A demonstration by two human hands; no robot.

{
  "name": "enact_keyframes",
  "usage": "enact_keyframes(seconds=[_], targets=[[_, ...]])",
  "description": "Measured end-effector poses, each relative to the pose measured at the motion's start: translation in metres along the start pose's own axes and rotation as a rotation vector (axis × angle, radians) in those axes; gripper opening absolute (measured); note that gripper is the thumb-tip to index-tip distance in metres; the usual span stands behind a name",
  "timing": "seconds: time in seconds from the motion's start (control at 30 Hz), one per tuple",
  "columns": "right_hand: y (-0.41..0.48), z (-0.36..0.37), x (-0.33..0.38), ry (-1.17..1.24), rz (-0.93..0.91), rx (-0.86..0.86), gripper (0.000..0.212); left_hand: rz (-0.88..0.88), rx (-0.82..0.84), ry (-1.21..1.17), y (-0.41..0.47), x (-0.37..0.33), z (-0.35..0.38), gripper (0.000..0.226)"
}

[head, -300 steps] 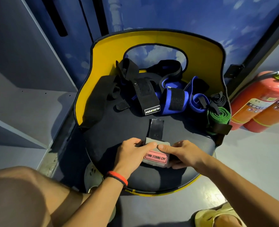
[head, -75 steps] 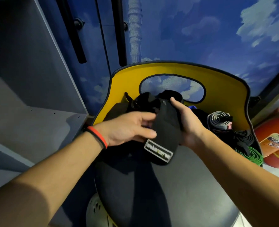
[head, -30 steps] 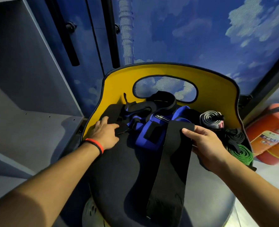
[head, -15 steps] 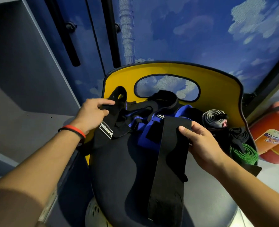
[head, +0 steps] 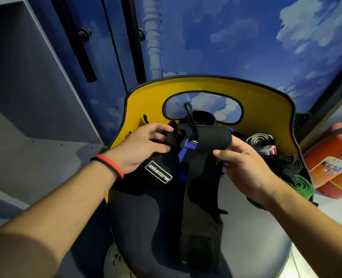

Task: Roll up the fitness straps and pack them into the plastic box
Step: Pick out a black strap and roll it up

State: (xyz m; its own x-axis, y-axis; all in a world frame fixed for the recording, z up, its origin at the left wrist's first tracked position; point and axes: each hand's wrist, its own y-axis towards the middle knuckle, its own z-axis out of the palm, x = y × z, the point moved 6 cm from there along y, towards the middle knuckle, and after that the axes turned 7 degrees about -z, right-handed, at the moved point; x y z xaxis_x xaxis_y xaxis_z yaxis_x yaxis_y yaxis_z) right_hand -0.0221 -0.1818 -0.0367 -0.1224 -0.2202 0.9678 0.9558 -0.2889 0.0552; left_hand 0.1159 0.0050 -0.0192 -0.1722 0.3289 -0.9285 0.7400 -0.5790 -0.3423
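Observation:
A long black strap [head: 201, 197] hangs down over the dark seat of a yellow-backed chair [head: 266, 109]. My right hand [head: 244, 165] pinches its folded top end. My left hand [head: 144, 149] grips a second black strap with a white logo label [head: 159, 174]. Blue straps [head: 186, 151] lie tangled behind them. At the seat's right edge sit a rolled grey strap [head: 261, 142], a rolled black strap [head: 289, 167] and a rolled green strap [head: 300, 187]. No plastic box is in view.
Two red fire extinguishers [head: 334, 163] stand on the floor at the right. A grey shelf unit [head: 35, 153] fills the left side. A blue sky-printed wall [head: 226, 37] rises behind the chair.
My left hand has brought the labelled strap in toward the middle. My right hand has lifted and folded the top end of the long black strap.

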Motion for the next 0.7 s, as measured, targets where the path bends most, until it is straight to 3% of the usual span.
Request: enact_keyframes(seconds=[0.23,0.3,0.37,0.47,0.57,0.63,0.7], targets=[[0.004,0.001,-0.004,0.044,0.067,-0.032,0.041,-0.102,0.037,-0.188,0.001,-0.005,0.020,0.053],[0.004,0.000,-0.004,0.076,0.061,-0.066,0.038,-0.080,0.001,-0.154,0.002,-0.004,0.018,0.046],[0.008,-0.014,-0.011,0.042,0.054,-0.210,0.029,-0.008,-0.111,-0.029,0.007,-0.002,0.011,0.035],[0.014,-0.053,-0.020,-0.407,0.123,-0.408,0.036,0.053,-0.262,-0.054,0.011,0.001,-0.002,0.022],[0.008,-0.066,-0.014,-1.021,0.183,-0.314,0.050,0.005,-0.271,-0.175,0.013,0.004,-0.009,0.024],[-0.002,-0.055,-0.001,-1.257,0.005,-0.285,0.058,-0.073,-0.227,-0.181,0.013,0.009,-0.010,0.026],[-0.012,-0.021,0.016,-1.350,-0.302,-0.102,0.047,-0.127,-0.208,-0.117,0.014,0.017,-0.010,0.025]])
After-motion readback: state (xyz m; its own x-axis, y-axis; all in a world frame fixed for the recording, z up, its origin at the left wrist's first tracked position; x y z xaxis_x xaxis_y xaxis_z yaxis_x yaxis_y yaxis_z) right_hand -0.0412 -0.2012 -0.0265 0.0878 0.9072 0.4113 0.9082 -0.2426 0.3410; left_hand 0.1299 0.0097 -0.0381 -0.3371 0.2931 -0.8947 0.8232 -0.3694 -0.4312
